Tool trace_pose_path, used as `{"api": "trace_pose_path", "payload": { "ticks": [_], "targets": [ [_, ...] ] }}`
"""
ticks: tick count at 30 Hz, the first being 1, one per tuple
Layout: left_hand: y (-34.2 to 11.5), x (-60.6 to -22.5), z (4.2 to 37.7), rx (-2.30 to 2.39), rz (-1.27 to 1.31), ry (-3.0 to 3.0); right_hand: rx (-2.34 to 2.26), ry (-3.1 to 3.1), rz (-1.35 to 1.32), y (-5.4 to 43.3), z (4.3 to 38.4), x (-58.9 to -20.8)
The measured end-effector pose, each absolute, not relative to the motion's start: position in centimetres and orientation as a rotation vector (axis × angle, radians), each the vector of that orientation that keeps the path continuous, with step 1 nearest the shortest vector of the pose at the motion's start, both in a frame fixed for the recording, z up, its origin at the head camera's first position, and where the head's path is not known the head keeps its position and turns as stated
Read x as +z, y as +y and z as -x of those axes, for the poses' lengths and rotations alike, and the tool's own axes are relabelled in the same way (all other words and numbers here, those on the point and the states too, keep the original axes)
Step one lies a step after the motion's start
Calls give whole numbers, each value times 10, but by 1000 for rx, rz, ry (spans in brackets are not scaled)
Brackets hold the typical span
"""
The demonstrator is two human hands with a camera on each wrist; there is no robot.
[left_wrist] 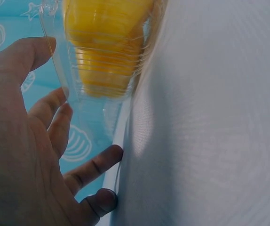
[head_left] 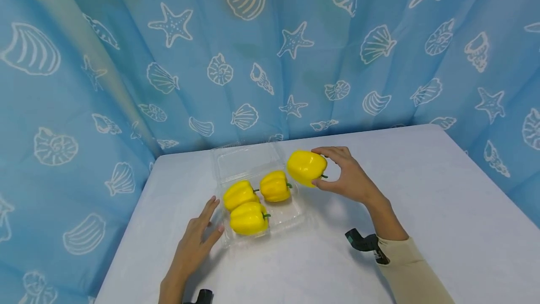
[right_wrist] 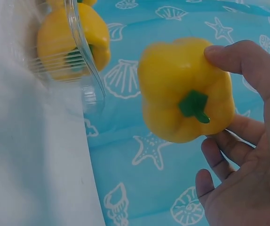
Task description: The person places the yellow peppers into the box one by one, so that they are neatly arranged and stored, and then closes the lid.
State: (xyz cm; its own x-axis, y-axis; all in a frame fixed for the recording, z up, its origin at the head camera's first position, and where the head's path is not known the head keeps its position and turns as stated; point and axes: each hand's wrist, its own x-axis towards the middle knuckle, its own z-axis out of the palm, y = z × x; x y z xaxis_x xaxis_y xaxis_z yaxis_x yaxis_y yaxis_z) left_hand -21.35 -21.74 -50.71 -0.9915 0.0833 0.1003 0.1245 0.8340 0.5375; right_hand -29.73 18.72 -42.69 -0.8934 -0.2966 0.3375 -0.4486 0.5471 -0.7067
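My right hand pinches a yellow bell pepper between thumb and fingers, held up just right of a clear plastic clamshell box. Its green stem faces the wrist in the right wrist view. Inside the box lie three more yellow peppers: one at the right, one at the left and one in front. At the box's left side is my left hand, fingers spread and relaxed, its thumb and fingertips right at the box's rim.
The box's transparent lid lies folded back toward the table's far edge. A white cloth covers the table. Behind and at the sides hangs a blue curtain with shells and starfish. Dark wrist straps show at the sleeves.
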Motion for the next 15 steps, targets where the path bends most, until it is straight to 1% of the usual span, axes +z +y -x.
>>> {"api": "trace_pose_path", "payload": {
  "ticks": [15],
  "targets": [
    [-219,-507,211,-886,185,-2913,1323,-2648,-831,177,292,-428]
  ]
}}
